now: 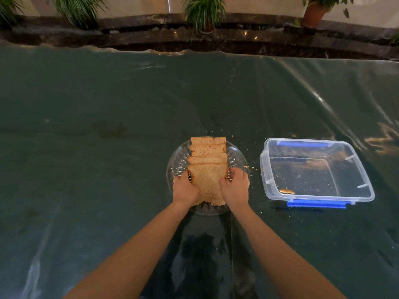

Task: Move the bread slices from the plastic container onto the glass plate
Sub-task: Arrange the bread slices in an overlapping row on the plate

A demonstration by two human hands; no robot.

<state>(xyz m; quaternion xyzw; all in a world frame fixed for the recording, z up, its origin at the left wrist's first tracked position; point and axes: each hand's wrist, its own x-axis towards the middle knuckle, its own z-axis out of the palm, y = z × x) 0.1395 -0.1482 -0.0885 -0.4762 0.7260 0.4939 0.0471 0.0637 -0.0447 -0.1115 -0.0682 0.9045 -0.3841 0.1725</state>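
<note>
Several brown bread slices (208,152) lie overlapped in a row on the round glass plate (179,160) at the table's middle. The nearest bread slice (208,180) is gripped from both sides: my left hand (185,187) holds its left edge and my right hand (234,186) holds its right edge, both over the plate's near half. To the right stands the clear plastic container (364,180) with blue clips; it holds only crumbs and one small bread scrap (286,191) in its near left corner.
A dark green glossy cloth (86,126) covers the whole table. Crumbs are scattered around the plate and the container. Beyond the table's far edge runs a dark stone ledge (151,35) with several potted plants (204,14).
</note>
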